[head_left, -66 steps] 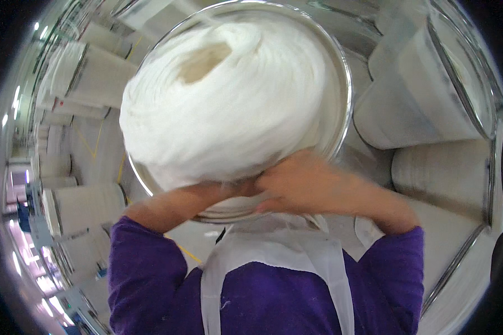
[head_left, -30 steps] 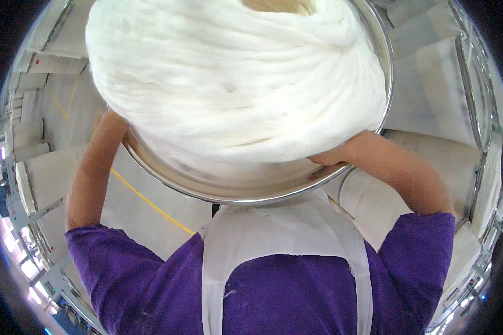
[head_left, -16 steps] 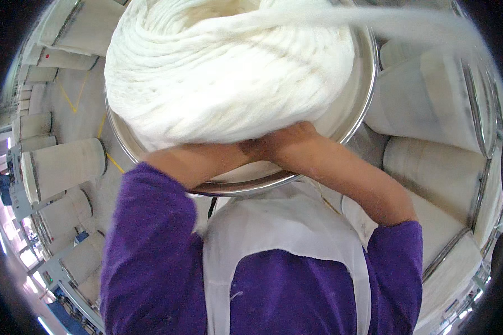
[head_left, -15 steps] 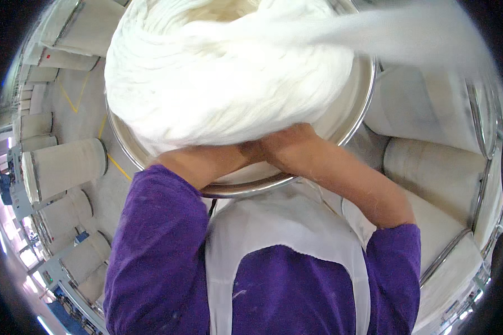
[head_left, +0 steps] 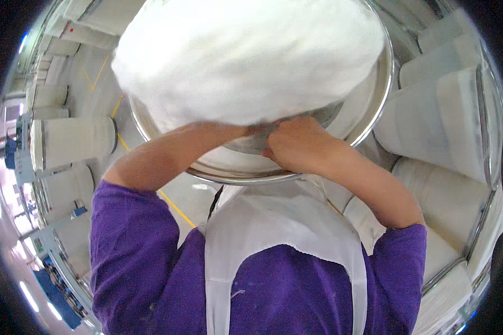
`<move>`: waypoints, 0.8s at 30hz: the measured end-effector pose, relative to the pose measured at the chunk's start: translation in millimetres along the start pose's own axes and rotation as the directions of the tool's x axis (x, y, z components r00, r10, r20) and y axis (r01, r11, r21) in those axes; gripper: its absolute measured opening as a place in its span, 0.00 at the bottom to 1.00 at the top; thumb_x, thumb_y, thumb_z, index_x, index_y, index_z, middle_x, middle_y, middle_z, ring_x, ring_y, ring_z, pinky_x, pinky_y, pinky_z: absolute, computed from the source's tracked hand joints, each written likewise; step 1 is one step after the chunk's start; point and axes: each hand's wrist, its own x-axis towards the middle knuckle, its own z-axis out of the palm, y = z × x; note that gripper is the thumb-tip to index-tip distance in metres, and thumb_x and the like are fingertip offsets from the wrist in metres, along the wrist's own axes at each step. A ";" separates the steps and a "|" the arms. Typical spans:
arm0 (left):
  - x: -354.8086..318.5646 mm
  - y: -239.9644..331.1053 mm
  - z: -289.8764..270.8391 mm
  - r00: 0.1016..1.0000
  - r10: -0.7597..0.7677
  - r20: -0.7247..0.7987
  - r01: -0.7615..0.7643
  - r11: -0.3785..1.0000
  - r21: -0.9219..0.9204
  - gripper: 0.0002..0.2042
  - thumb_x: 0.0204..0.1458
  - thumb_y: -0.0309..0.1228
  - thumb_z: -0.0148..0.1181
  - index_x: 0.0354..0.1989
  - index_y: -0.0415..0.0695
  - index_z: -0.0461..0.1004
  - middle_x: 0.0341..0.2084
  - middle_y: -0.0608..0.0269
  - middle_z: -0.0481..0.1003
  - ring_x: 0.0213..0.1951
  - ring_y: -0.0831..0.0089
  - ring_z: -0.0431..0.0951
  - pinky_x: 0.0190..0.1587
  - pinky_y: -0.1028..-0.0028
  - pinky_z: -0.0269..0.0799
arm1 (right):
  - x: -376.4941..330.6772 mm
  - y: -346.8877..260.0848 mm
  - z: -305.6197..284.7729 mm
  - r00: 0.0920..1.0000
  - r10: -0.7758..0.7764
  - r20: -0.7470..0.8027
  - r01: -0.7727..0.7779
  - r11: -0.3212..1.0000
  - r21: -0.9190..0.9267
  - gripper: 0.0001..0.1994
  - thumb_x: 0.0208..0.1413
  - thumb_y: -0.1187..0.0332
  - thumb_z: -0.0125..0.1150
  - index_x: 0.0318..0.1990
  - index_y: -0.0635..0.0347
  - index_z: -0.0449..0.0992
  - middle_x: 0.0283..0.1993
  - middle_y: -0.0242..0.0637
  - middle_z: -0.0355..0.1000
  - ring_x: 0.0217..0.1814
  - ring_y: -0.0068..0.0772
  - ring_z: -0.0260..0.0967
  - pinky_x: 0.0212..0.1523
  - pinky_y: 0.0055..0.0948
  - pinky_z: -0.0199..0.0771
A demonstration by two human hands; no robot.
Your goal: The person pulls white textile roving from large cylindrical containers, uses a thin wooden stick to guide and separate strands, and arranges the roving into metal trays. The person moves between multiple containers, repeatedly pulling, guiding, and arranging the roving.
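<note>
A big soft mass of white fibre sliver (head_left: 251, 61) bulges over a round can with a shiny metal rim (head_left: 387, 92). My left hand (head_left: 253, 132) reaches in under the near side of the mass; its fingers are hidden there. Just right of it, my right hand (head_left: 300, 144) is closed, knuckles up, inside the can's near rim. What its curled fingers hold, if anything, cannot be made out. A greyish surface (head_left: 243, 146) shows below the fibre, between the hands and the can wall.
Several pale cylindrical cans stand close on the right, one large can (head_left: 436, 123) nearest. More cans (head_left: 78, 142) line the left side, beside machinery (head_left: 50, 245). Yellow lines (head_left: 176, 207) mark the grey floor.
The fibre mass has tipped up and away, hiding its central hollow. The loose strand at upper right no longer shows. My right hand has come out from under the fibre; my left elbow swung outward.
</note>
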 end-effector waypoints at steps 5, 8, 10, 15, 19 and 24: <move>-33.6 -55.4 -5.2 0.940 0.000 -0.341 0.103 0.953 0.286 0.25 0.58 0.46 0.44 0.63 0.53 0.60 0.63 0.61 0.58 0.65 0.63 0.57 0.67 0.63 0.51 | 7.2 -0.9 -2.3 0.994 0.003 0.109 -0.006 1.000 0.025 0.17 0.57 0.58 0.53 0.37 0.65 0.78 0.31 0.52 0.75 0.35 0.52 0.74 0.38 0.47 0.74; -32.2 -67.6 -2.4 0.820 0.059 -0.569 0.162 0.930 0.330 0.26 0.57 0.46 0.45 0.64 0.54 0.59 0.64 0.61 0.57 0.65 0.62 0.56 0.68 0.63 0.50 | 26.7 3.7 1.1 0.989 -0.064 0.132 0.070 0.997 -0.045 0.21 0.53 0.54 0.57 0.39 0.68 0.76 0.35 0.53 0.75 0.34 0.52 0.75 0.39 0.46 0.74; -27.1 -69.3 -5.3 0.823 0.074 -0.563 0.198 0.891 0.407 0.26 0.57 0.46 0.45 0.64 0.54 0.58 0.65 0.61 0.56 0.66 0.62 0.55 0.68 0.63 0.50 | 58.4 6.5 2.5 0.992 -0.004 0.126 0.008 0.999 -0.034 0.26 0.50 0.50 0.59 0.40 0.70 0.75 0.38 0.54 0.75 0.36 0.51 0.75 0.40 0.45 0.75; -33.5 -70.3 -31.0 0.987 -0.155 -0.035 0.152 0.985 -0.084 0.26 0.57 0.41 0.47 0.65 0.49 0.57 0.65 0.57 0.56 0.66 0.59 0.54 0.68 0.61 0.48 | 140.2 0.5 17.5 0.966 0.176 0.189 -0.244 0.858 0.452 0.29 0.46 0.42 0.59 0.32 0.66 0.78 0.34 0.52 0.76 0.37 0.51 0.75 0.40 0.46 0.76; -43.3 -72.9 -45.6 0.970 -0.136 -0.202 0.170 0.972 0.163 0.23 0.57 0.36 0.43 0.62 0.50 0.60 0.63 0.61 0.60 0.63 0.63 0.60 0.66 0.64 0.55 | 159.8 0.2 41.5 0.999 0.053 0.009 -0.054 0.960 0.275 0.26 0.51 0.47 0.57 0.32 0.68 0.77 0.37 0.54 0.75 0.39 0.51 0.75 0.41 0.45 0.75; -42.8 -75.1 -46.3 0.942 0.061 -0.331 0.218 0.640 0.737 0.21 0.57 0.31 0.39 0.61 0.52 0.63 0.61 0.64 0.63 0.60 0.66 0.66 0.63 0.66 0.62 | 148.8 16.6 48.0 0.993 0.006 0.117 0.003 0.997 -0.081 0.19 0.51 0.57 0.58 0.36 0.68 0.78 0.40 0.54 0.76 0.42 0.52 0.74 0.45 0.43 0.74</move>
